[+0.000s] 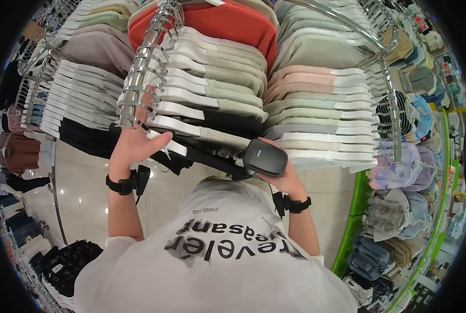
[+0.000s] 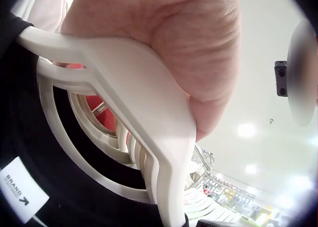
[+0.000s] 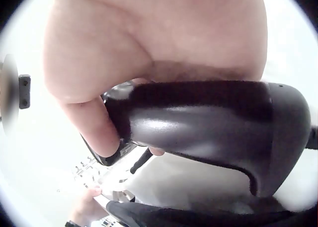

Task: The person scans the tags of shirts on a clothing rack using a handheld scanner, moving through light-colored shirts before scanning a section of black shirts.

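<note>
While the person's left hand (image 1: 133,145) curls fingers and thumb around a white plastic hanger (image 2: 129,88) at the front of a sloping chrome rack arm (image 1: 141,68), seemingly steadying it, the right hand (image 1: 288,181) clamps a black handheld scanner (image 1: 265,156) pointed toward the hanging clothes.

Clothing shop. Chrome rack (image 1: 141,68) packed with shirts on white hangers (image 1: 183,112); right of it a green-edged shelf (image 1: 431,229) of folded garments, left of it more racks on glossy tile floor (image 1: 81,203).
</note>
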Demonstrator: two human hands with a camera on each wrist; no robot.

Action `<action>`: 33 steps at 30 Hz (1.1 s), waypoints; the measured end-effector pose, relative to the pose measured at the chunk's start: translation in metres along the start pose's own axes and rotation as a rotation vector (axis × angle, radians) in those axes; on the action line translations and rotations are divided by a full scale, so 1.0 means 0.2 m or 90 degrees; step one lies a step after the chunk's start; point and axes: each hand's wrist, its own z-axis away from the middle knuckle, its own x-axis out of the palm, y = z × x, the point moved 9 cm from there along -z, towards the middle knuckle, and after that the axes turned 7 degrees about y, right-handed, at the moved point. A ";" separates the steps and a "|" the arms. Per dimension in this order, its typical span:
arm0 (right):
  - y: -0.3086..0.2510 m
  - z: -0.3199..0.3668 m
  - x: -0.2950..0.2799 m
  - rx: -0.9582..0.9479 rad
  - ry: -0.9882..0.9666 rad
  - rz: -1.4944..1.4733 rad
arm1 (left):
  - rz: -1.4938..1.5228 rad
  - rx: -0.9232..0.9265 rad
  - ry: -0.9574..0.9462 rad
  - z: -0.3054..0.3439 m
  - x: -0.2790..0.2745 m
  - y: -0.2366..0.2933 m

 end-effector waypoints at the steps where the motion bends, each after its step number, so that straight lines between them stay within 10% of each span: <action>1: -0.02 -0.02 0.02 -0.022 -0.019 0.010 | 0.001 0.001 0.001 0.00 0.00 0.00; 33: 0.24 -0.03 0.07 0.188 -0.019 -0.050 | 0.068 -0.090 0.093 0.01 0.02 -0.01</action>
